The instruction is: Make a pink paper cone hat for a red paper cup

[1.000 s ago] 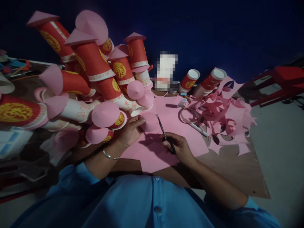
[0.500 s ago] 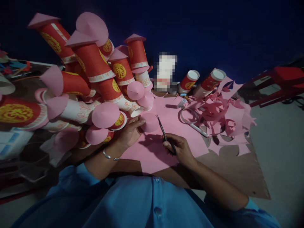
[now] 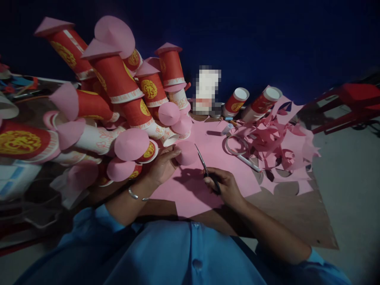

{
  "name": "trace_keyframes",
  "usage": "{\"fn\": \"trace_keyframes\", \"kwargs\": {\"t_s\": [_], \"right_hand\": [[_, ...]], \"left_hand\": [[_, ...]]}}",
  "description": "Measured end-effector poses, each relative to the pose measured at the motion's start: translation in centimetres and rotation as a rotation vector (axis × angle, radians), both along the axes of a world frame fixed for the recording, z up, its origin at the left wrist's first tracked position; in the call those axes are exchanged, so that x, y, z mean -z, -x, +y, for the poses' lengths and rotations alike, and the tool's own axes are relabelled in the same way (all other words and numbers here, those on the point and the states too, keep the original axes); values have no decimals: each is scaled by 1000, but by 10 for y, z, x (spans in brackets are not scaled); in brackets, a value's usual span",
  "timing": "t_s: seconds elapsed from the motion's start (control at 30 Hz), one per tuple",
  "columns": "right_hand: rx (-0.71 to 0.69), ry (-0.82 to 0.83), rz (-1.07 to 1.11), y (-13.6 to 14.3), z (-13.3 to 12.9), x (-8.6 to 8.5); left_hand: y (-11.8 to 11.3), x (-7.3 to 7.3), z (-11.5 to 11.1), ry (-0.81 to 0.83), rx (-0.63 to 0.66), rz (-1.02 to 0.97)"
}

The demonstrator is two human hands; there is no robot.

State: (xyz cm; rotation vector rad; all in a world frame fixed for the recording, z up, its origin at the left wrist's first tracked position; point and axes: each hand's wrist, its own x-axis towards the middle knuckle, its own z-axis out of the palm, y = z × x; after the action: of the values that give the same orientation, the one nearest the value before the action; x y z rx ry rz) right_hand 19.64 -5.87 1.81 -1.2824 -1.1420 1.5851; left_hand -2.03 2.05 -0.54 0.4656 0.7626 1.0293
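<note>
Between the thumb and fingers of my left hand (image 3: 164, 164) is the edge of a pink paper circle (image 3: 187, 153). My right hand (image 3: 224, 184) grips a pair of scissors (image 3: 203, 159) by the black handles. Their narrow metal blades point up and left, close beside the circle's right edge, and look nearly closed; whether they touch the paper I cannot tell. Below both hands lies a large pink paper sheet (image 3: 243, 174), with their shadow on it. Just left of my left hand, a cup with a pink paper cone (image 3: 132, 144) lies on its side.
Stacked red and white paper cups with pink cones (image 3: 117, 77) crowd the left side. At right are pink paper offcuts (image 3: 292, 146), a roll of tape (image 3: 236, 145) and a white pen (image 3: 248, 162). Two red cups (image 3: 236, 101) stand behind. A red stool (image 3: 350, 101) is beyond the table (image 3: 308, 217).
The scissor blades appear slightly closer together than before. Both hands and the paper circle stay in almost the same place.
</note>
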Motion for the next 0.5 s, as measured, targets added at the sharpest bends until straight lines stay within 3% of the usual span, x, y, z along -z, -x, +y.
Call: {"fn": "trace_keyframes", "kwargs": {"t_s": [0.13, 0.37, 0.5], "right_hand": [[54, -3, 6, -1, -1, 6], [402, -167, 201, -1, 4, 18], [377, -152, 143, -1, 6, 20]], "left_hand": [[0, -1, 0, 5, 9, 5], [0, -4, 0, 1, -2, -5], [0, -5, 0, -21, 13, 11]]}}
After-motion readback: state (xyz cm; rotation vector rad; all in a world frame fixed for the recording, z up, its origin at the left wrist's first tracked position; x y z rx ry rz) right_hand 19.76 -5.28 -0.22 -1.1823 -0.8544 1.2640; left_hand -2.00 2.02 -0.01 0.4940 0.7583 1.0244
